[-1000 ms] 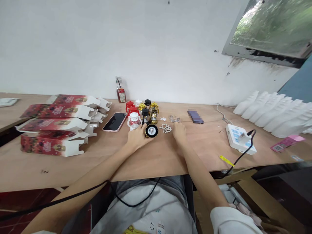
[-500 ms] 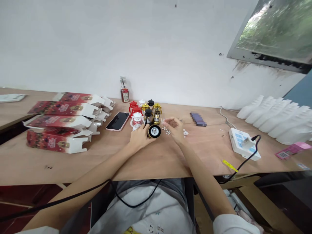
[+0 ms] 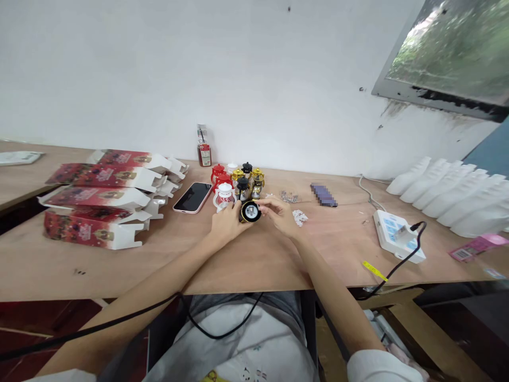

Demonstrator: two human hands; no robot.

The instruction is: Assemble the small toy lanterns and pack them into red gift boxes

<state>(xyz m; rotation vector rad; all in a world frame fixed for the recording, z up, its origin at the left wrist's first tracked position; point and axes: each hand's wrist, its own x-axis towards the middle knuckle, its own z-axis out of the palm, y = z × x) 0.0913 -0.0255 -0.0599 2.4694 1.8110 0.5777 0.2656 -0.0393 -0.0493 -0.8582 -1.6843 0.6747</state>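
Note:
My left hand (image 3: 228,223) is wrapped around a small black-and-gold lantern (image 3: 251,211), its round underside turned up toward me. In that black-rimmed base a pale disc with small metal parts shows. At the right edge of the base, the fingers of my right hand (image 3: 282,216) are pinched together; what they hold is too small to make out. Just behind stand more small lanterns: a white one (image 3: 225,196), red ones (image 3: 219,179), black ones (image 3: 243,189) and gold ones (image 3: 257,185). Small silvery pieces (image 3: 289,197) and a pile of small white pieces (image 3: 299,217) lie beside my right hand.
Flattened red-and-white boxes (image 3: 103,196) lie at the left. A phone (image 3: 193,198), a bottle of reddish liquid (image 3: 204,151) and a blurred-out dark object (image 3: 323,194) are on the table. To the right are a power strip (image 3: 392,228), a black cable and white bottles (image 3: 449,191).
My right hand has moved left from the small round pieces to the edge of the lantern's base. It uncovers the silvery and white pieces. My left hand keeps hold of the lantern.

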